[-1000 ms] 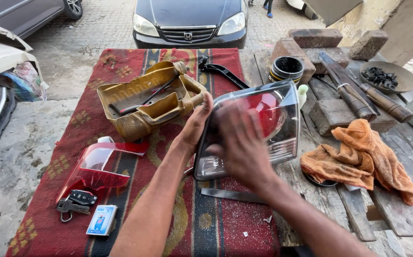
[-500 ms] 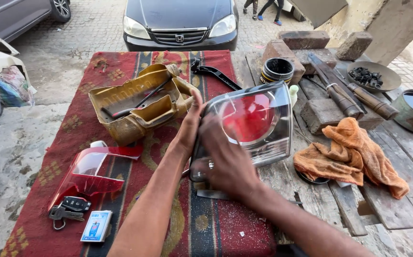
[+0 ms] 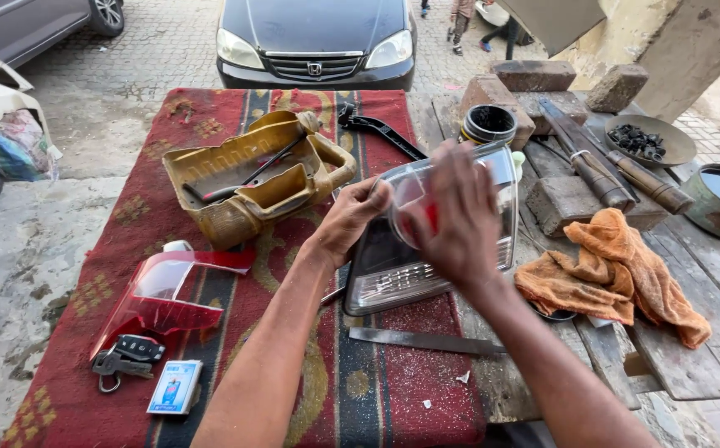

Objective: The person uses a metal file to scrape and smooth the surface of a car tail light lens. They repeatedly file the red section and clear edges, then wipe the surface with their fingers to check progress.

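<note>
The person is holding a car tail light (image 3: pixel 414 265) up on its edge in the middle of the worktop (image 3: pixel 692 365). It is standing on the red patterned rug (image 3: pixel 293 390). The left hand (image 3: pixel 351 220) is curling around the left edge of the light and gripping it. The right hand (image 3: pixel 459 211) is lying flat and wide open on the clear front, with its fingers spread, pressing but not grabbing. Just to the right an orange cloth (image 3: pixel 617 278) is lying in a heap. Far and to the left a dirty yellow plastic part (image 3: pixel 252 178) is sitting on the rug. Near and to the left a red lens (image 3: pixel 165 290) is lying beside a car key (image 3: pixel 123 357) and a small card box (image 3: pixel 175 387). A flat metal strip (image 3: pixel 426 340) is lying just in front of the light.
</note>
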